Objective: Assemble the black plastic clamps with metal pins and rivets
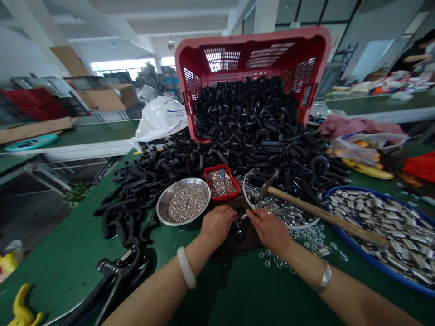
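Both of my hands meet at a small black clamp-like part (240,212) with silvery metal in it, over a dark mat (246,244). My left hand (218,225) grips the part's left side, fingers bent together. On its right side, my right hand (268,226) has its fingers pressed against the metal piece. Just beyond my hands are a round metal bowl of tiny metal pieces (163,213), a red tray of pins (226,197) and a white-rimmed dish of metal fittings (304,225). A hammer (316,211) lies across that dish. My fingers partly hide the black part.
A tipped red basket (253,38) spills black parts (244,104) over the green table (57,253). Silvery cylinders fill a blue-rimmed tray (353,253) at right. Black and yellow tools (23,308) lie at lower left. Bananas (367,169) and bags sit at right; a person (413,54) is behind.
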### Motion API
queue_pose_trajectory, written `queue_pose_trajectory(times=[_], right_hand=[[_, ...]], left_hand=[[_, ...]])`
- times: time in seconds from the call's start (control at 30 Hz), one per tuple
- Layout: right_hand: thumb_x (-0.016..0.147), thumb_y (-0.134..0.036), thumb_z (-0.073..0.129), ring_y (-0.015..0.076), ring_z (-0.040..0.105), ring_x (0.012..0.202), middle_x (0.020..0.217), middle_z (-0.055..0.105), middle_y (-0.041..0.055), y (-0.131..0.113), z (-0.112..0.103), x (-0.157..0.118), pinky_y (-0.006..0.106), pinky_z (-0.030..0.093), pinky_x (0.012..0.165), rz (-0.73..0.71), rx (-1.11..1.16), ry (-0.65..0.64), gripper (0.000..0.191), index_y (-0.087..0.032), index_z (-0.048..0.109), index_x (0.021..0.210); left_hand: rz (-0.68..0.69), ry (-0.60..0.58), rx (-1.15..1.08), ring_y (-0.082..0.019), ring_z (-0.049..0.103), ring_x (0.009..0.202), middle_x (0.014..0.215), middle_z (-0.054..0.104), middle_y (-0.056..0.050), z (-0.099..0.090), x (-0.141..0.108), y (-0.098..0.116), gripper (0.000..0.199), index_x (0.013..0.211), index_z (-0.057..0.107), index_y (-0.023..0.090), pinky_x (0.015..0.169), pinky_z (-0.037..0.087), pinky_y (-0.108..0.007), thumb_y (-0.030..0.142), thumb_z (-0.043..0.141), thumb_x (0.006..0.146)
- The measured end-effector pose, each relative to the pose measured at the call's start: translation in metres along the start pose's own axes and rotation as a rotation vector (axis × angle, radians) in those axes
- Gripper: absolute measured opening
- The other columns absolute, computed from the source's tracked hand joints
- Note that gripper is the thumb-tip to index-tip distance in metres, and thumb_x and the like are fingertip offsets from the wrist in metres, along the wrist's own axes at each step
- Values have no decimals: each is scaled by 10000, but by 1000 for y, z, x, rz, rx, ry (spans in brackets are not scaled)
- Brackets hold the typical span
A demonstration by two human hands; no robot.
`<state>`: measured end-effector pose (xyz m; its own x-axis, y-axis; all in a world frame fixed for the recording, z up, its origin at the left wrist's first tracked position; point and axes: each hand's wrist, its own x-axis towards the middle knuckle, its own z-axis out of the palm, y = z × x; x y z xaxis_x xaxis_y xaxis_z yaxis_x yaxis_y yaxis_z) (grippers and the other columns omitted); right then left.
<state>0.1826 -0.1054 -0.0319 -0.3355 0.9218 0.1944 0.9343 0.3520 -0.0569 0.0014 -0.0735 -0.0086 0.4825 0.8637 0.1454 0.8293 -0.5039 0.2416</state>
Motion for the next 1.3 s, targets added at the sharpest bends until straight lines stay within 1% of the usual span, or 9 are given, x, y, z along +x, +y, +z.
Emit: queue_pose_trajectory(times=[0.17, 0.3, 0.37, 0.47, 0.67, 0.83, 0.97, 1.17, 1.3], right_hand=[[849, -201, 351, 208, 518, 979, 1083, 586, 87, 4, -15, 3, 309, 438, 819, 14, 50, -9, 378, -193, 519, 1188], [825, -196, 361, 264, 493, 1025, 1157, 544, 129, 37, -45, -3, 376, 436, 782, 251, -141, 112, 408, -162, 482, 1213], [780, -167, 404, 319, 516, 972, 1081, 577, 165, 62, -57, -9, 455, 427, 726, 392, -314, 37, 404, -140, 508, 1169], [752, -173, 450, 312, 563, 875, 894, 628, 167, 100, -63, -15, 449, 422, 696, 387, -362, -188, 297, -127, 589, 1011], [772, -335, 470, 213, 593, 817, 896, 636, 120, 142, -70, -10, 303, 440, 715, 287, 19, -276, 301, -123, 595, 945], [767, -322, 455, 214, 597, 807, 919, 619, 113, 104, -79, -27, 322, 465, 704, 258, -6, -7, 269, -145, 581, 927], [824, -310, 376, 206, 598, 899, 1065, 607, 97, 50, -65, -51, 330, 483, 766, 127, -8, 205, 362, -184, 516, 1133], [800, -209, 372, 205, 636, 745, 977, 653, 74, 24, -55, -55, 337, 521, 600, 104, -68, 91, 434, -258, 480, 1218], [825, -246, 361, 206, 616, 859, 1084, 613, 85, 22, -65, -51, 345, 512, 692, 112, -27, 159, 429, -244, 458, 1243]], left_hand=[[38, 14, -55, -228, 475, 1030, 1191, 523, -57, -6, -16, -1, 533, 1144, 534, 237, 854, 402, -335, 542, 546, 708], [63, 8, -110, -291, 384, 1149, 1293, 436, -73, -7, -19, -7, 818, 1169, 503, 233, 970, 284, -444, 669, 629, 488], [80, -13, -144, -283, 386, 1160, 1270, 457, -85, -6, -17, -10, 815, 1160, 493, 215, 991, 252, -447, 634, 657, 480], [62, -16, -132, -276, 410, 1143, 1237, 482, -84, -5, -13, -11, 855, 1203, 438, 204, 986, 256, -440, 609, 663, 485], [36, -39, -34, -310, 374, 1159, 1272, 451, -99, 1, -7, -13, 1027, 1280, 372, 171, 989, 237, -464, 744, 559, 449], [47, -10, -79, -302, 428, 1099, 1181, 519, -108, 3, -2, -17, 1014, 1187, 487, 153, 990, 254, -431, 785, 542, 394], [32, 22, -132, -297, 453, 1067, 1143, 540, -102, 4, -1, -19, 1009, 1165, 505, 165, 977, 274, -427, 777, 566, 364], [22, 7, -162, -296, 463, 1054, 1126, 550, -92, 3, 0, -21, 993, 1140, 520, 173, 950, 311, -415, 753, 602, 339], [38, 6, -158, -299, 463, 1058, 1132, 548, -96, 2, 0, -20, 979, 1120, 530, 168, 953, 312, -412, 754, 601, 339]])
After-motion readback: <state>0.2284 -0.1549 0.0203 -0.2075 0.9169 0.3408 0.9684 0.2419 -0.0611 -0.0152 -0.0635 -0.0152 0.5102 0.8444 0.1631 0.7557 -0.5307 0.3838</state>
